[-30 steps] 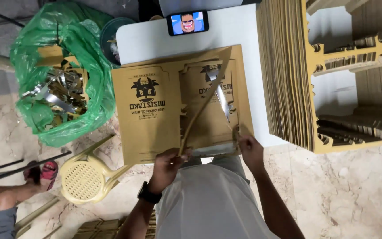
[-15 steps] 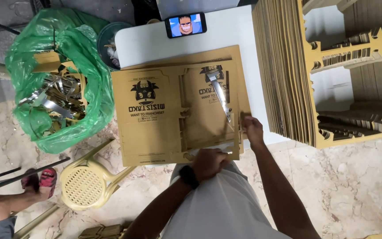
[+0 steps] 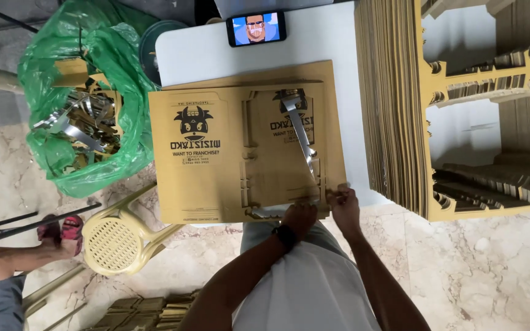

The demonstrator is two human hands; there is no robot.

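A brown die-cut cardboard sheet [image 3: 216, 153] with black print lies flat on the white table [image 3: 203, 52]. A narrow strip with a silvery back [image 3: 299, 132] lies across its right half, running from the far edge toward the near right corner. My right hand [image 3: 345, 205] pinches the sheet's near right corner. My left hand [image 3: 300, 217], with a dark watch on the wrist, grips the near edge just beside it. The fingertips of both hands are hidden behind the cardboard edge.
A tall stack of the same sheets [image 3: 394, 104] stands on edge at the right. A phone [image 3: 256, 28] lies at the table's far side. A green bag of scraps [image 3: 81, 110] and a yellow plastic chair [image 3: 115, 242] are on the left, near another person's sandalled foot [image 3: 56, 230].
The strip that was lifted diagonally now lies down on the sheet. My left hand has moved right along the near edge, close to my right hand.
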